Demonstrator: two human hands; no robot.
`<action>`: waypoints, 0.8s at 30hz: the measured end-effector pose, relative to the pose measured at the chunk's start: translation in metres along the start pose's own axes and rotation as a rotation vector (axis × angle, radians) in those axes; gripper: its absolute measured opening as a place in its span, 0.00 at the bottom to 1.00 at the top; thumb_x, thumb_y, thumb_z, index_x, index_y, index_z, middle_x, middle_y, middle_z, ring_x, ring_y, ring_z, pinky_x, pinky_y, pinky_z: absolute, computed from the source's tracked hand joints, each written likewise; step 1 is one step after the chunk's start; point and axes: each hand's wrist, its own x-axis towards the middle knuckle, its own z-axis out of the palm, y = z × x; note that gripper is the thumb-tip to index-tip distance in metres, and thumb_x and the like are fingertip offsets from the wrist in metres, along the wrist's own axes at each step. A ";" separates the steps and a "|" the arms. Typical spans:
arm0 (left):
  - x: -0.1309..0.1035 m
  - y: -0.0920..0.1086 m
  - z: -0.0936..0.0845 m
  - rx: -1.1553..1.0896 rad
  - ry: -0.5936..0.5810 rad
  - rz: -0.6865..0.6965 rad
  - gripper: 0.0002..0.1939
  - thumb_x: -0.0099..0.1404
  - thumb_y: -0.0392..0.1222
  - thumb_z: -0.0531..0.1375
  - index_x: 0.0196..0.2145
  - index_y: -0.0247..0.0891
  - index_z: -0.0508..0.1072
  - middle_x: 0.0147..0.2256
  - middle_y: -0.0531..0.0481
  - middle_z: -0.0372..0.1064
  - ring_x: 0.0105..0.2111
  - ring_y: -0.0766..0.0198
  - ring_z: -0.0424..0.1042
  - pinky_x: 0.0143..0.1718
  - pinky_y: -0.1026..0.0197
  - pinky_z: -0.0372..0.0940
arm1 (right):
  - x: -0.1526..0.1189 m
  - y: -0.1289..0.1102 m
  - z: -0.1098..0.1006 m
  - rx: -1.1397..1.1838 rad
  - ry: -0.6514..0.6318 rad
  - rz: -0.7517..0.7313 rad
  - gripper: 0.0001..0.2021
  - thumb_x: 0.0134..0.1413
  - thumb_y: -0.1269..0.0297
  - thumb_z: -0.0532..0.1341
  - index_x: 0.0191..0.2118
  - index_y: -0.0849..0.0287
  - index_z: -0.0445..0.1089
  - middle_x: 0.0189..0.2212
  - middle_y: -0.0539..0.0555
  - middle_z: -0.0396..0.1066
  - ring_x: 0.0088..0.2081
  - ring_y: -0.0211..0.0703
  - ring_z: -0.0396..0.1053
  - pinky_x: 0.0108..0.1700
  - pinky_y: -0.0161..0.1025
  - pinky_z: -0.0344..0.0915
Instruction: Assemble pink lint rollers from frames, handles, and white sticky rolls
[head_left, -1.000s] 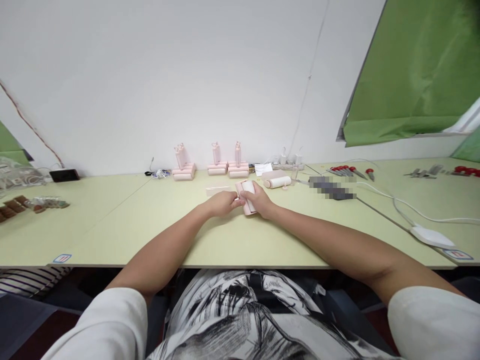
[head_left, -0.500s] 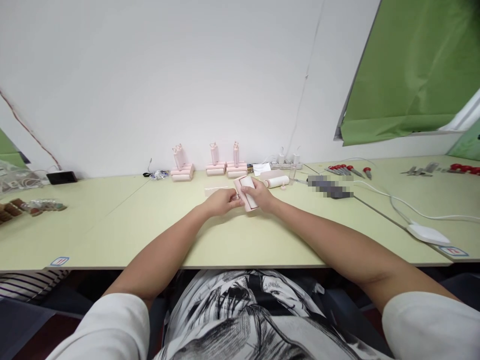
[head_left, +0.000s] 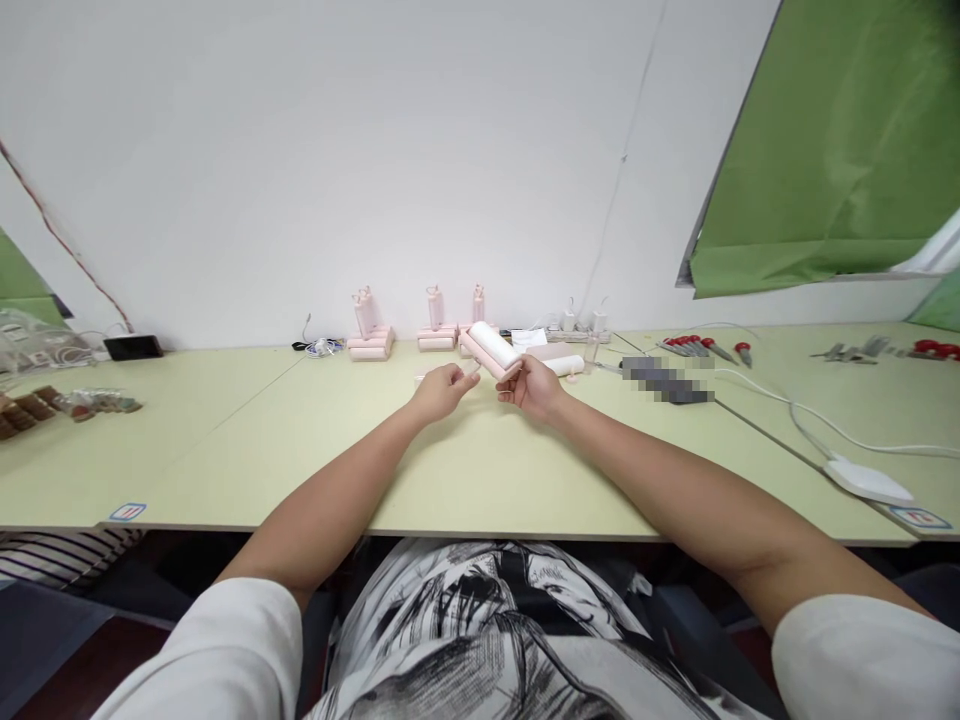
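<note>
A pink holder with a white roller (head_left: 493, 346) is raised over the table, tilted down to the right. My right hand (head_left: 534, 388) grips its lower right end. Just to its left, my left hand (head_left: 442, 390) has thumb and fingers pinched together near the holder's left side; what they hold, if anything, is too small to make out. Behind my left hand a clear flat piece lies partly hidden. Another white roller (head_left: 566, 366) rests on the table behind my right hand.
Pink roller sets (head_left: 370, 343) with upright pink handles (head_left: 435, 308) stand along the wall. Red-handled tools (head_left: 742, 352), a blurred dark object (head_left: 664, 378) and white cables lie at the right. A phone (head_left: 133, 347) and bagged items (head_left: 101, 404) are at the left.
The pink holder has been lifted and turned, so its roller slopes down to the right. My right hand has shifted to its lower end. My left hand has come slightly away from it.
</note>
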 end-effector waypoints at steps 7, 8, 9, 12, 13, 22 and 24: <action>-0.009 0.004 0.025 -0.256 -0.249 0.070 0.20 0.71 0.57 0.46 0.46 0.38 0.62 0.28 0.52 0.64 0.20 0.68 0.60 0.24 0.62 0.58 | -0.014 0.019 0.010 -0.188 -0.235 -0.109 0.09 0.45 0.64 0.63 0.35 0.56 0.72 0.33 0.52 0.74 0.36 0.43 0.71 0.34 0.40 0.70; -0.011 0.006 0.026 -0.263 -0.313 0.093 0.22 0.71 0.57 0.45 0.50 0.38 0.60 0.30 0.51 0.65 0.20 0.68 0.60 0.23 0.62 0.59 | -0.015 0.021 0.010 -0.184 -0.227 -0.126 0.08 0.46 0.61 0.63 0.34 0.57 0.73 0.32 0.52 0.74 0.36 0.43 0.71 0.35 0.40 0.70; -0.013 0.007 0.026 -0.262 -0.364 0.117 0.24 0.71 0.58 0.45 0.54 0.38 0.58 0.32 0.50 0.66 0.20 0.68 0.61 0.24 0.61 0.60 | -0.015 0.021 0.010 -0.181 -0.207 -0.136 0.09 0.48 0.59 0.63 0.34 0.57 0.73 0.32 0.52 0.74 0.36 0.44 0.71 0.35 0.40 0.70; -0.015 0.010 0.023 -0.196 -0.390 0.226 0.25 0.70 0.59 0.45 0.53 0.37 0.61 0.35 0.48 0.69 0.27 0.64 0.68 0.33 0.59 0.65 | -0.012 0.020 0.010 -0.186 -0.104 -0.142 0.13 0.50 0.54 0.63 0.34 0.58 0.73 0.32 0.54 0.74 0.35 0.43 0.71 0.34 0.39 0.70; -0.015 0.010 0.022 -0.157 -0.365 0.269 0.24 0.71 0.59 0.44 0.50 0.37 0.65 0.36 0.47 0.70 0.32 0.62 0.70 0.37 0.58 0.65 | -0.011 0.019 0.010 -0.180 -0.065 -0.147 0.13 0.50 0.53 0.64 0.33 0.59 0.73 0.32 0.54 0.73 0.34 0.43 0.70 0.34 0.39 0.70; 0.010 -0.025 0.004 0.472 -0.017 0.037 0.28 0.64 0.54 0.54 0.59 0.41 0.64 0.61 0.38 0.58 0.60 0.43 0.56 0.57 0.43 0.55 | -0.008 0.009 0.008 -0.180 0.012 -0.121 0.11 0.59 0.56 0.59 0.35 0.60 0.68 0.24 0.51 0.69 0.22 0.39 0.68 0.23 0.39 0.69; 0.015 -0.034 0.003 0.569 -0.057 -0.054 0.36 0.63 0.57 0.54 0.65 0.44 0.54 0.68 0.40 0.45 0.65 0.41 0.45 0.60 0.39 0.49 | -0.010 0.008 0.009 -0.202 0.004 -0.102 0.11 0.60 0.56 0.58 0.35 0.60 0.67 0.22 0.50 0.67 0.20 0.37 0.66 0.21 0.36 0.67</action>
